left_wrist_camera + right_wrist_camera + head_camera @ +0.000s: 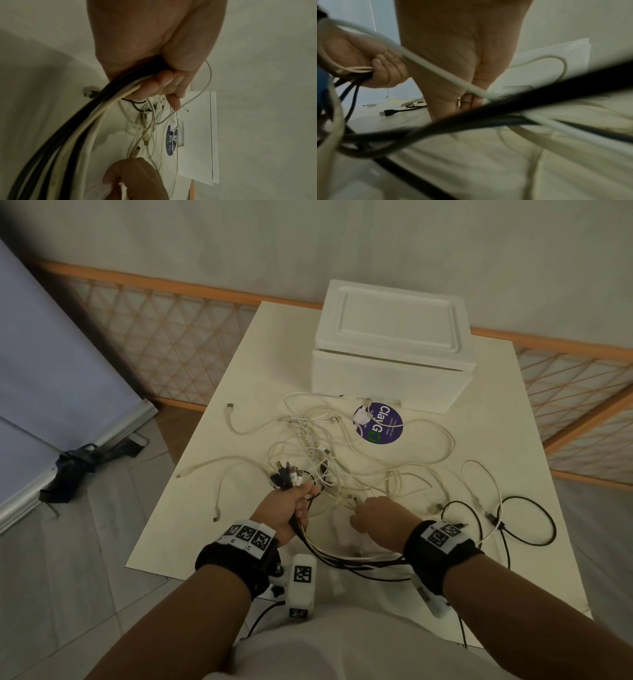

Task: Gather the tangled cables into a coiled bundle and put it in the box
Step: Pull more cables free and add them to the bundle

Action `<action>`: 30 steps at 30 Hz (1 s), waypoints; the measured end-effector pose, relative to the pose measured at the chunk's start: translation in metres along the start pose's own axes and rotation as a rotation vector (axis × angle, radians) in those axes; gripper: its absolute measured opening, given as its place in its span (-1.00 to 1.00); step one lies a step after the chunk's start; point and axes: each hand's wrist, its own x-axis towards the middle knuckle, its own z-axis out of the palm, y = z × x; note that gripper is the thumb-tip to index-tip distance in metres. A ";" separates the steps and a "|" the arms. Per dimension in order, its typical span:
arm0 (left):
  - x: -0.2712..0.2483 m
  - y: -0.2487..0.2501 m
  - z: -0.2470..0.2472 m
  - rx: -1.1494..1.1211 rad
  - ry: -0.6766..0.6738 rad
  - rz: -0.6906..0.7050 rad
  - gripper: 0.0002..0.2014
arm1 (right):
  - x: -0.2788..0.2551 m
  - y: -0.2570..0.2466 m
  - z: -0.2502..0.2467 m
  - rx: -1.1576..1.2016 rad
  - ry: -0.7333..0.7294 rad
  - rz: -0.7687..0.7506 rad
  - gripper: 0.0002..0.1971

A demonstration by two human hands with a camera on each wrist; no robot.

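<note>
Worktop (513,412) carries everything within arm's reach. Box (394,350) at far edge, lid on, likely parked clear of tangle until bundle is ready. Cables (342,446) mostly spread loose between box and hands, few black ones at right. Left hand (291,505) fisted round gathered strands, plug ends sticking out top together, probably to keep ends aligned for coiling. Right hand (376,515) down on tangle, fingers (469,101) pinching one white cable, seemingly to feed it across.
</note>
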 end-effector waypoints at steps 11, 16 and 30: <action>0.004 0.008 0.001 0.012 -0.016 -0.066 -0.61 | 0.005 0.001 0.013 -0.020 0.130 0.049 -0.74; 0.005 0.009 0.004 -0.002 -0.035 0.012 -0.65 | -0.001 -0.014 -0.029 0.466 0.251 0.202 -0.88; -0.019 0.020 0.005 -0.136 -0.319 0.318 -0.78 | 0.022 -0.042 -0.103 1.225 0.582 0.371 -0.66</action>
